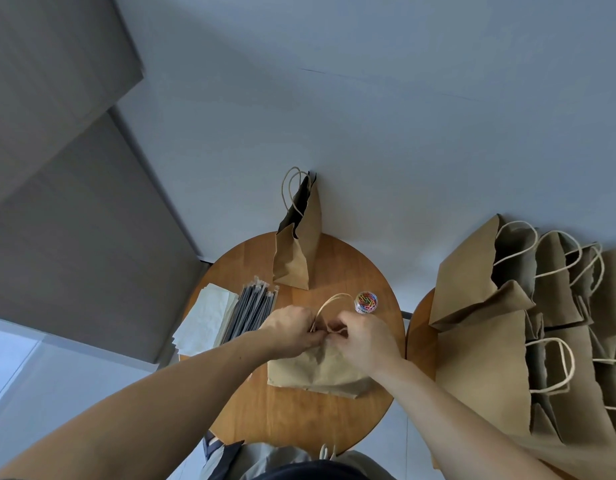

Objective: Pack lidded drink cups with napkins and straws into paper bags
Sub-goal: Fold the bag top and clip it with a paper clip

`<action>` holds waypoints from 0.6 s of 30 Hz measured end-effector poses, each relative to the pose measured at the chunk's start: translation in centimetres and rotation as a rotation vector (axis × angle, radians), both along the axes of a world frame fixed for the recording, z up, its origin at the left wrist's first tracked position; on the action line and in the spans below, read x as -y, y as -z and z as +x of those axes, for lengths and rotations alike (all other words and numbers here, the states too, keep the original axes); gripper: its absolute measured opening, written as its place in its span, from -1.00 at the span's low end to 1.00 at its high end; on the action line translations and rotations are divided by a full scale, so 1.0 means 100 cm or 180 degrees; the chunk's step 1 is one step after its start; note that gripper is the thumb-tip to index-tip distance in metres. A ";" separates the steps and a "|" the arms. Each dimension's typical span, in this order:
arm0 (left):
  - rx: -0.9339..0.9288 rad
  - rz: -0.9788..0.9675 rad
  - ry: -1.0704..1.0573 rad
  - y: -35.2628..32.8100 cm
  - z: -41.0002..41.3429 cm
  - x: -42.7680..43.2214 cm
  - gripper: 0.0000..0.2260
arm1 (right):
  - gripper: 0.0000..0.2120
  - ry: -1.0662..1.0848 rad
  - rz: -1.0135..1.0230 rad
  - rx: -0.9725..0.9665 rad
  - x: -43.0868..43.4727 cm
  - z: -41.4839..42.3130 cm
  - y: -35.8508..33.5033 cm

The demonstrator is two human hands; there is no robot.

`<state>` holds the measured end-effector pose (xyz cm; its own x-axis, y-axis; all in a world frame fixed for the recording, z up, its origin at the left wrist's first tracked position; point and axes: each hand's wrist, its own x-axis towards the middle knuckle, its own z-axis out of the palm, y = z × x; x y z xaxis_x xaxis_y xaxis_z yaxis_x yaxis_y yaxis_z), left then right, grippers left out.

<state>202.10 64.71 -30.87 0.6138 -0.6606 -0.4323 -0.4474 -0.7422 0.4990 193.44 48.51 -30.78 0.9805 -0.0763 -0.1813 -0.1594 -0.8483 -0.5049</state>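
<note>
Bag: The paper bag (320, 370) is sitting right under both hands, on the round table (299, 420).
Left hand: The left hand (292, 329) is pinching the bag's top, with its fingers curling over the paper.
Right hand: The right hand (363, 337) is pinching the same top, just beside the left hand.
Top edge: It is running sideways from one hand to the other, and the handle loop (334, 297) is sticking up just past the fingers.
Clip jar: The little jar of coloured clips (366, 301) is standing just past the right hand, so that hand is nearer.
Next, I think: The right hand is going to need a clip while the left hand is holding the top closed.
Straws and napkins: The straws (251, 311) are lying just left of the left hand, pointing away from the person, and the napkins (206, 317) are lying further left.
Cups: None are showing.
</note>
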 end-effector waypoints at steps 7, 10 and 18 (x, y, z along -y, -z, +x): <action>-0.0002 -0.0153 0.0051 -0.008 0.013 -0.021 -0.79 | -0.78 0.0337 0.0189 0.1417 0.026 -0.027 0.002; -0.0198 -0.0277 -0.0220 0.000 0.012 -0.038 -0.64 | -0.56 0.0474 0.0548 0.0733 0.037 -0.038 0.012; -0.0686 -0.0224 -0.1069 0.025 -0.002 -0.077 -0.81 | -0.76 0.1035 0.1187 -0.0424 0.050 -0.074 0.038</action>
<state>201.91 72.43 -33.41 0.7009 -0.4712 -0.5355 -0.0653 -0.7899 0.6097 186.04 43.53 -34.57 0.8832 -0.2799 -0.3763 -0.4688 -0.5101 -0.7211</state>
